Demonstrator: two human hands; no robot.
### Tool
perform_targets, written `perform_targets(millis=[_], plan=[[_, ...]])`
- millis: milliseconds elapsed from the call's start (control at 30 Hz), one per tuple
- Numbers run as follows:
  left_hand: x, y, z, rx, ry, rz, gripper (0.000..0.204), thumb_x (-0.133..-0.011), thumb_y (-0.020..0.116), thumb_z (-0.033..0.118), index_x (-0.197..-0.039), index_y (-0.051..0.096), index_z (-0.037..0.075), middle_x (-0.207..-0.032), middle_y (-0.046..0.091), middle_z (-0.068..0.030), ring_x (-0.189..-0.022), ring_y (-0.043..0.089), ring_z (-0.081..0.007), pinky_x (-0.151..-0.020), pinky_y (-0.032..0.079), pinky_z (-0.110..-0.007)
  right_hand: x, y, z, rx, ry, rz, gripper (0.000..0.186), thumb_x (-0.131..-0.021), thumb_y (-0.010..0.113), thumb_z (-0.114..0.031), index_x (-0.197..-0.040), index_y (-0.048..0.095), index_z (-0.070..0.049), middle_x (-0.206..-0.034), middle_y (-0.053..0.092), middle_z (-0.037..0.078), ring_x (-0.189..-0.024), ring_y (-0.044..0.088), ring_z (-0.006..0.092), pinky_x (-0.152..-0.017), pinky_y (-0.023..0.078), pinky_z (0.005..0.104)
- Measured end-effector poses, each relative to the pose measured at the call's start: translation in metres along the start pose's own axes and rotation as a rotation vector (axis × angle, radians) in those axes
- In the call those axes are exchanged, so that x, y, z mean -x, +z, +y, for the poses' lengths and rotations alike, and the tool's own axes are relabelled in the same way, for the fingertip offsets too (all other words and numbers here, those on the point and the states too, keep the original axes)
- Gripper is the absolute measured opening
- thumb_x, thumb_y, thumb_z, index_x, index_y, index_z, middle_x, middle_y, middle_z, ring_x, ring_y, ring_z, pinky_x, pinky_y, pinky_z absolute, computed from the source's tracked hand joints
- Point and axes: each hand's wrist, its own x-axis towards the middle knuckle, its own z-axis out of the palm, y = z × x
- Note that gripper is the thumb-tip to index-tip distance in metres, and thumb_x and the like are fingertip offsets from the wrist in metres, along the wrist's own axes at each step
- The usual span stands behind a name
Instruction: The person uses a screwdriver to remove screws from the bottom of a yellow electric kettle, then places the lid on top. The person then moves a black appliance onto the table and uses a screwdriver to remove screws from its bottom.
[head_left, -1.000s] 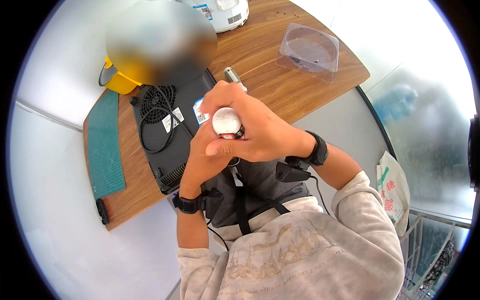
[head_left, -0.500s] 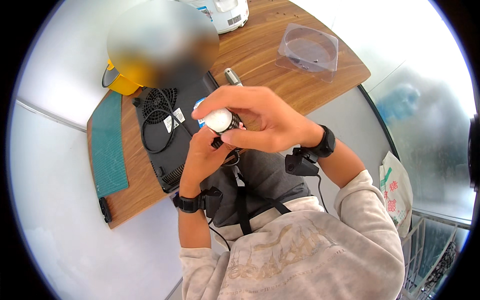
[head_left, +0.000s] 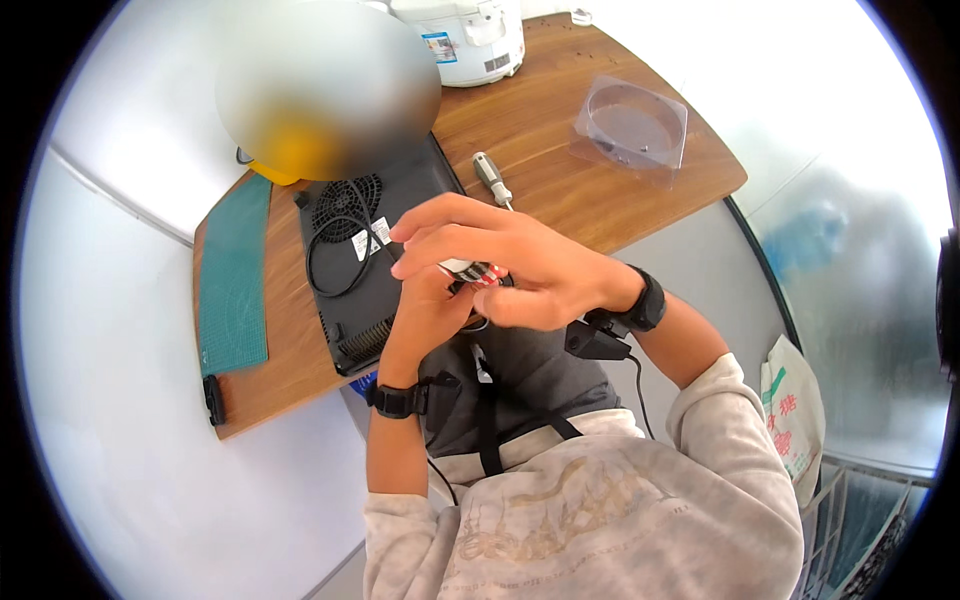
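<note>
A small rounded object [head_left: 462, 268] with a white top and a black-and-red patterned side sits between my hands; its kind does not show. My left hand [head_left: 424, 315] grips it from below, its fingers mostly hidden. From the right, my right hand [head_left: 540, 262] curls over it, thumb low and fingers across the top, covering most of it. Just beyond my hands lies a black flat appliance [head_left: 405, 190], underside up, with a round fan grille [head_left: 345, 208] and a black cable [head_left: 312, 262] looped over it. A grey-handled screwdriver [head_left: 489, 177] rests on the table beside it.
On the wooden table [head_left: 545, 140] stand a white rice cooker [head_left: 470, 60] at the back and a clear plastic tray [head_left: 637, 122] at the right. A green cutting mat [head_left: 232, 285] lies left, near a small black item [head_left: 213, 400]. A cloth bag [head_left: 793, 415] is at far right.
The held object has tilted, so its white top shows much less. My right fingers have closed further over it. The view has shifted, uncovering the whole screwdriver handle.
</note>
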Motion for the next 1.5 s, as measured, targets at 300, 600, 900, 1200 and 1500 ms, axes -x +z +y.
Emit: perform_targets(millis=[300, 600, 900, 1200, 1500], plan=[[0.000, -0.001, -0.003, -0.235, 0.003, -0.078, 0.019, -0.087, 0.077, 0.020, -0.103, 0.073, 0.009, -0.095, 0.068, -0.0120, -0.088, 0.066, -0.0293, -0.076, 0.052, -0.038, -0.008, -0.014, -0.027, 0.554, 0.286, -0.089, 0.028, -0.083, 0.079, -0.023, -0.108, 0.073, -0.012, -0.119, 0.063, 0.009, -0.081, 0.066, 0.0257, -0.067, 0.054, 0.0329], [0.001, -0.002, -0.003, -0.183, -0.094, -0.077, 0.020, -0.090, 0.073, 0.017, -0.107, 0.071, 0.006, -0.097, 0.068, -0.0115, -0.091, 0.065, -0.0280, -0.082, 0.051, -0.039, -0.018, -0.006, -0.026, 0.499, 0.159, -0.076, 0.032, -0.086, 0.072, -0.018, -0.114, 0.060, -0.010, -0.115, 0.060, 0.010, -0.079, 0.064, 0.0303, -0.065, 0.053, 0.0367], [-0.014, -0.027, -0.002, 0.044, -0.022, -0.381, 0.023, -0.093, 0.068, 0.018, -0.111, 0.067, 0.003, -0.099, 0.069, -0.0145, -0.095, 0.066, -0.0308, -0.085, 0.051, -0.038, -0.018, -0.007, -0.046, 0.628, 0.304, -0.117, 0.037, -0.089, 0.069, -0.018, -0.123, 0.057, -0.011, -0.116, 0.058, 0.013, -0.080, 0.065, 0.0343, -0.064, 0.053, 0.0400], [-0.056, -0.050, 0.011, -0.080, 0.082, -0.620, 0.016, -0.090, 0.068, 0.014, -0.098, 0.066, 0.000, -0.082, 0.068, -0.0188, -0.081, 0.066, -0.0366, -0.074, 0.051, -0.042, -0.033, -0.009, -0.060, 0.919, 0.405, -0.292, 0.023, -0.091, 0.069, -0.023, -0.105, 0.061, -0.007, -0.097, 0.063, 0.009, -0.069, 0.063, 0.0298, -0.057, 0.050, 0.0381], [-0.039, -0.030, -0.014, 0.235, 0.096, -0.465, 0.014, -0.087, 0.068, 0.008, -0.098, 0.064, 0.000, -0.091, 0.064, -0.0150, -0.097, 0.059, -0.0350, -0.097, 0.043, -0.044, -0.048, -0.009, -0.053, 0.827, 0.456, -0.252, 0.038, -0.084, 0.077, -0.038, -0.102, 0.062, -0.009, -0.083, 0.060, 0.006, -0.061, 0.061, 0.0249, -0.052, 0.047, 0.0365]])
